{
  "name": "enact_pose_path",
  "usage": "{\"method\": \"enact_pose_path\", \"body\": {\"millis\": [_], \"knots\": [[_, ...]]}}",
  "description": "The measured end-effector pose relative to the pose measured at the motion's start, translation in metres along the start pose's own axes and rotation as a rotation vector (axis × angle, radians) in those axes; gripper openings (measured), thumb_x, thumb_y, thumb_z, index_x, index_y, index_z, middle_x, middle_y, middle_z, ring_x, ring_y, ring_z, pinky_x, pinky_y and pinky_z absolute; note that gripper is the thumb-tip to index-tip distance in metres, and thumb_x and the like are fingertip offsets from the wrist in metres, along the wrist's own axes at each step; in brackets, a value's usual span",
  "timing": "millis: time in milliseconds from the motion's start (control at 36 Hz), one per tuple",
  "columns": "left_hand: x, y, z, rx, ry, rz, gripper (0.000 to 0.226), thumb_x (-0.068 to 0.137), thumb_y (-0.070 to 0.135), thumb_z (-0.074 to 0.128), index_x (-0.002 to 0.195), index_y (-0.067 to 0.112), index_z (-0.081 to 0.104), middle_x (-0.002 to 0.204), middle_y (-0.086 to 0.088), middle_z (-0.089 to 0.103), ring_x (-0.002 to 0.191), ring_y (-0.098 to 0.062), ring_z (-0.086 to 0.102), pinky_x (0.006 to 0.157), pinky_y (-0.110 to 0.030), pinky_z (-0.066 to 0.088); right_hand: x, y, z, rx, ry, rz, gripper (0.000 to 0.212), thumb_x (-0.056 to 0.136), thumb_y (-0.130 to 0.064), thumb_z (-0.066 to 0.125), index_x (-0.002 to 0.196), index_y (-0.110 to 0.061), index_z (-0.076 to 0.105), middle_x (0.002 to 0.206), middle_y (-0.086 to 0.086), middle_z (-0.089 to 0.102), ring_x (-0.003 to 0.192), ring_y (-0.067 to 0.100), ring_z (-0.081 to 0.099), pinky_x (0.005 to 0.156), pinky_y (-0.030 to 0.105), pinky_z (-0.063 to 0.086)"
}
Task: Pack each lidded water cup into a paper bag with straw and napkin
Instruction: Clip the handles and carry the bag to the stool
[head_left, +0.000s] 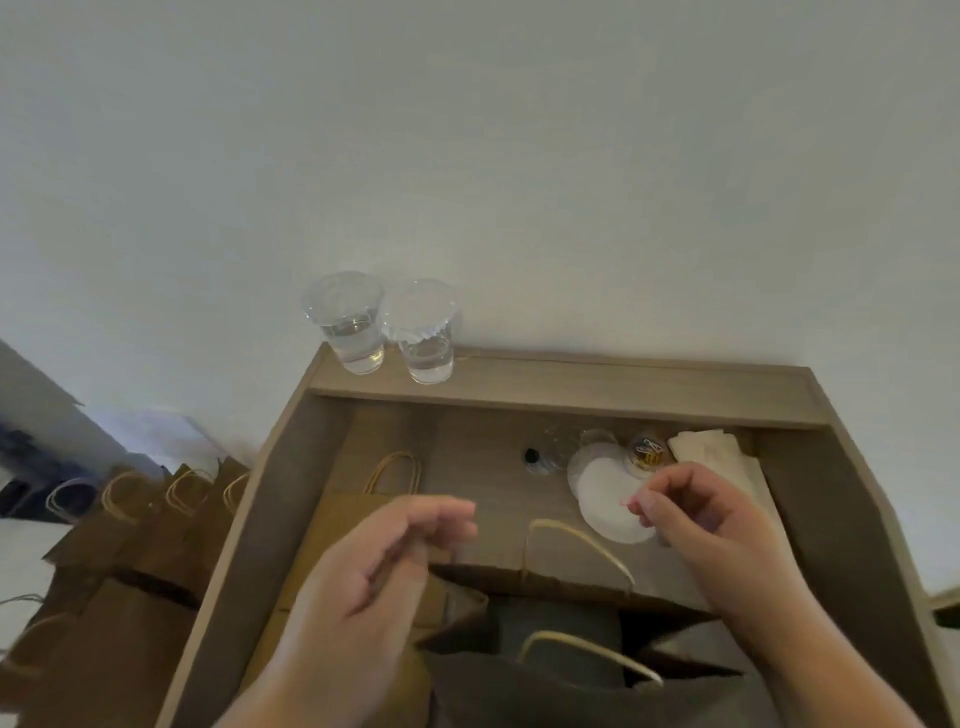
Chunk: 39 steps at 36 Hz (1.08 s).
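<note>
My left hand (384, 561): fingers loosely curved, gripping nothing that I can see, blurred.
My right hand (696, 525): fingers curled in, tips close together; I cannot tell whether they pinch anything.
Open paper bag (493, 691): below and between my hands, mouth gaping, both handles up.
Flat bag (343, 514): lying on the worktop (483, 467) under my left hand.
Stack of lids (602, 499): just beyond my right fingertips.
Napkins (711, 452): behind my right hand.
Left water cup (345, 322) and right water cup (421, 332): side by side on the back ledge (623, 387), well apart from my hands.

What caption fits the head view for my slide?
Left hand and right hand above an open paper bag; two water cups on the back ledge.
</note>
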<state>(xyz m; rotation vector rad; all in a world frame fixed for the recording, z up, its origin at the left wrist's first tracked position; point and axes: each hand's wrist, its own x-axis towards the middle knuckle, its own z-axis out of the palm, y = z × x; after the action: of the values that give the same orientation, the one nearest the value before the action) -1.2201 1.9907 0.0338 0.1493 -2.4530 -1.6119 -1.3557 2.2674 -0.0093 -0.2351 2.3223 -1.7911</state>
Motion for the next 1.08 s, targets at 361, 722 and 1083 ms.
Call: {"method": "enact_pose_path", "body": {"millis": [361,722,1083], "knots": [[0.054,0.055,0.034,0.011,-0.105,0.17,0.006,0.093,0.043,0.076,0.098,0.043,0.08,0.091,0.017,0.079,0.087,-0.007,0.073,0.077,-0.032,0.062,-0.025,-0.09,0.024,0.157,-0.077,-0.179,0.008,0.089,-0.04,0.08,0.091,-0.032,0.079,0.085,0.002,0.078,0.072,0.011,0.069,0.068,0.026,0.056],[0.053,0.06,0.043,0.038,-0.203,0.171,0.021,0.085,0.062,0.069,0.091,0.045,0.077,0.084,0.017,0.078,0.077,0.001,0.07,0.069,-0.014,0.051,-0.056,-0.093,0.014,-0.41,0.039,-0.442,0.031,0.093,-0.029,0.074,0.112,-0.052,0.069,0.104,-0.024,0.07,0.098,0.004,0.066,0.075,0.018,0.056],[0.036,0.047,0.025,0.208,-0.237,0.176,0.065,0.082,0.095,0.039,0.126,0.054,0.064,0.117,0.035,0.07,0.113,0.013,0.063,0.096,-0.026,0.052,-0.045,-0.071,0.002,-0.436,0.076,-0.241,0.015,0.096,-0.036,0.073,0.098,-0.051,0.071,0.096,-0.027,0.07,0.088,-0.003,0.066,0.068,0.018,0.056]]}}
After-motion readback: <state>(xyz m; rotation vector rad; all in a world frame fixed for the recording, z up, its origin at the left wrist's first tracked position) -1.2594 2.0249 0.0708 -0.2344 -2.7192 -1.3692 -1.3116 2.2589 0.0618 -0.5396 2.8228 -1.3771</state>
